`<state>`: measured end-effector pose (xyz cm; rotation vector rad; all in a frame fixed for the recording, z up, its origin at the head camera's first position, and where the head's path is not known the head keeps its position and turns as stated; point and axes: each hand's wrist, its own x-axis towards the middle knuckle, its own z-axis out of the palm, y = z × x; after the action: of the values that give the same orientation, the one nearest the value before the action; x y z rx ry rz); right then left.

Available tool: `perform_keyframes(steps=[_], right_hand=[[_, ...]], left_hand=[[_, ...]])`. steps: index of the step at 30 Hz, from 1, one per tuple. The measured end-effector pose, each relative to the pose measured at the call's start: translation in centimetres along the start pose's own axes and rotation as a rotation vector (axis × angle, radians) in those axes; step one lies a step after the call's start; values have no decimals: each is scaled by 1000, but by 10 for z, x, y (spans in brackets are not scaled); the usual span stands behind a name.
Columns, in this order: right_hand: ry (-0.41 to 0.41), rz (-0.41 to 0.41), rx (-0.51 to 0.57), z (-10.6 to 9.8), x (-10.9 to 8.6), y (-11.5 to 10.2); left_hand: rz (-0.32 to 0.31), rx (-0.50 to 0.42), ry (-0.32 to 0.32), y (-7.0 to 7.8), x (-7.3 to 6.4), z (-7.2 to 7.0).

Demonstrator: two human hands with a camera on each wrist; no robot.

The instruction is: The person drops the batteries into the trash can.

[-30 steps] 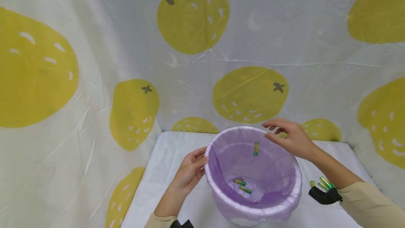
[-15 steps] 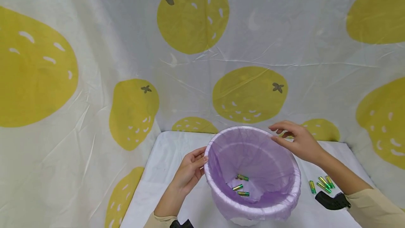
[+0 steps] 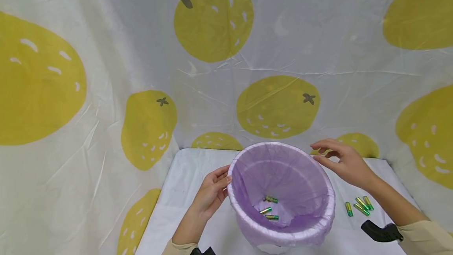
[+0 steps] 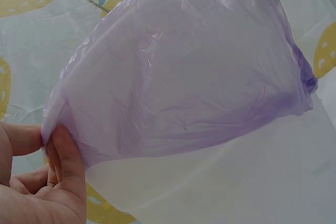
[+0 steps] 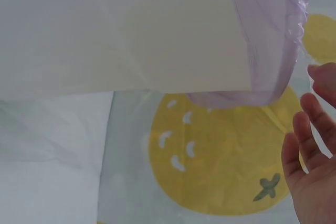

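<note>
A bin lined with a thin purple plastic bag (image 3: 279, 236) stands tilted in the head view, its mouth facing the camera. My left hand (image 3: 211, 190) grips its left rim, thumb over the edge and fingers outside; in the left wrist view that thumb and fingers (image 4: 67, 156) pinch the bag's edge. Several green and gold batteries (image 3: 272, 217) lie at the bottom of the bin. My right hand (image 3: 345, 162) hovers by the back right rim, fingers loosely bent and holding nothing. In the right wrist view the right hand (image 5: 315, 182) is apart from the bag's edge (image 5: 294, 51).
On the white table (image 3: 198, 160), right of the bin, several more batteries (image 3: 361, 209) lie in a loose group. A white cloth printed with yellow fruit (image 3: 279, 105) hangs behind and at the sides. Black wrist mounts (image 3: 381, 232) sit at both cuffs.
A battery seen in mid-air inside the bin a second ago now lies at the bottom with the others. My right hand has moved right, away from the mouth. The left hand keeps its grip.
</note>
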<state>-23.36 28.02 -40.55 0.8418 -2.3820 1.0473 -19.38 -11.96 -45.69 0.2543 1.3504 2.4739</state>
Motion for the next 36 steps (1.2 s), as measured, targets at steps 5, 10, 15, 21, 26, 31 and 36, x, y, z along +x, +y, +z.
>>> perform_keyframes(steps=[5,10,15,21,26,31,36], right_hand=[[26,47,3,-7,-10,2],[39,72,-12,-12,-18,7],[42,91,-7,-15,-25,12],[50,122,-8,-19,-32,16],[63,142,-17,-22,-38,22],[75,179,-29,-25,-47,32],[87,202,-24,-26,-57,45]], left_hand=[[4,8,-18,0,0,-1],[6,8,-19,0,-1,-1],[7,9,-19,0,-1,-1],[4,5,-9,0,-1,-1],[7,4,-18,1,-1,-1],[13,5,-31,1,-1,-2],[5,-3,-20,1,-1,0]])
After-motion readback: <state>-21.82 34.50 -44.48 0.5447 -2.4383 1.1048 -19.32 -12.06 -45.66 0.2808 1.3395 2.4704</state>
